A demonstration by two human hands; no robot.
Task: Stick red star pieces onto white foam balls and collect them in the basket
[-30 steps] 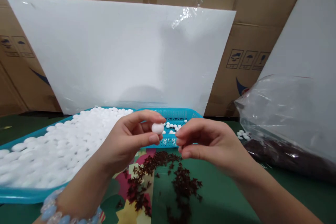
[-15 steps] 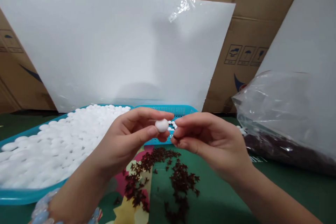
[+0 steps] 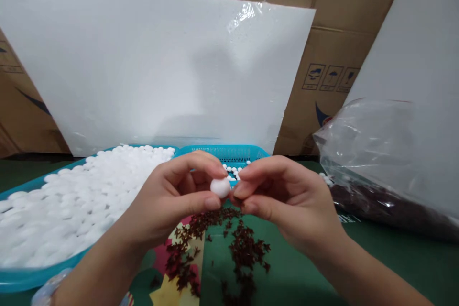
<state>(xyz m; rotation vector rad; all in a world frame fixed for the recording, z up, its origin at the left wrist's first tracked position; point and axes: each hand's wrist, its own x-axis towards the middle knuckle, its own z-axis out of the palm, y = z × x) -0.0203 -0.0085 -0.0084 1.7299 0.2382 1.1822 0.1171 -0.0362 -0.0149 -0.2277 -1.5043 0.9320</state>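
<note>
At nine o'clock from the held ball, a blue tray (image 3: 25, 279) is holding a heap of white pellets (image 3: 79, 210). The left hand (image 3: 172, 191) is gripping one white ball (image 3: 220, 188) between thumb and fingers, at mid-view. At twelve o'clock beyond it, a blue basket (image 3: 229, 150) is holding more small white pieces. At six o'clock, dark brown bits (image 3: 247, 248) are lying scattered on the table (image 3: 290, 272). Just at three o'clock, the right hand (image 3: 290, 196) is pinching a brown piece (image 3: 237, 199), mostly hidden; farther out, a plastic bag (image 3: 366, 138) is resting.
</note>
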